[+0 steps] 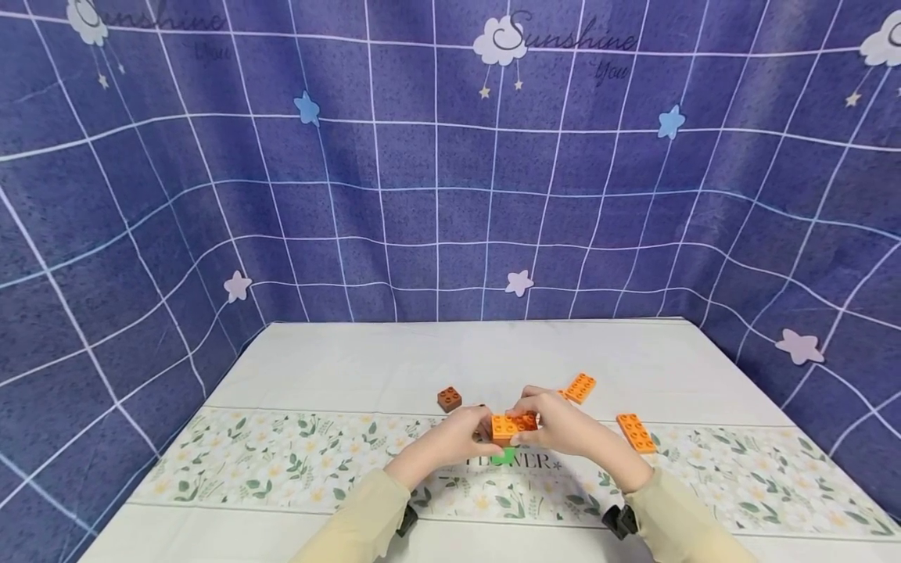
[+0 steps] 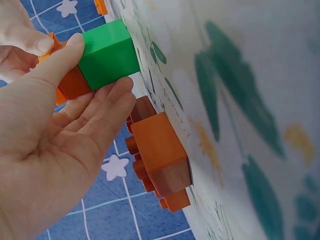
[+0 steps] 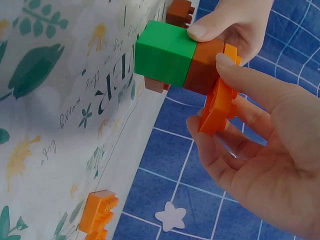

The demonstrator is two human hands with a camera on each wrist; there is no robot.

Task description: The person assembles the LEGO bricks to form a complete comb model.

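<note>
Near the table's middle, both hands meet at a small stack of toy building bricks. A green brick (image 3: 165, 52) is at the bottom, a brown brick (image 3: 205, 67) above it, and a thin orange brick (image 3: 219, 105) on top. My left hand (image 1: 457, 438) grips the stack, thumb near the joint between brown and green, fingers on the opposite side. The right hand (image 1: 561, 426) pinches the orange brick, which juts sideways past the brown one. Whether the orange brick is fully seated cannot be told. In the left wrist view, the green brick's base lies close to the tabletop.
Brown bricks (image 2: 159, 145) stand on the table beside the left hand. Beyond the right hand lies an orange brick (image 1: 581, 387), partly overlapping another in view. A further orange brick (image 1: 636, 433) lies on the right. A blue curtain (image 1: 436, 195) hangs behind the table.
</note>
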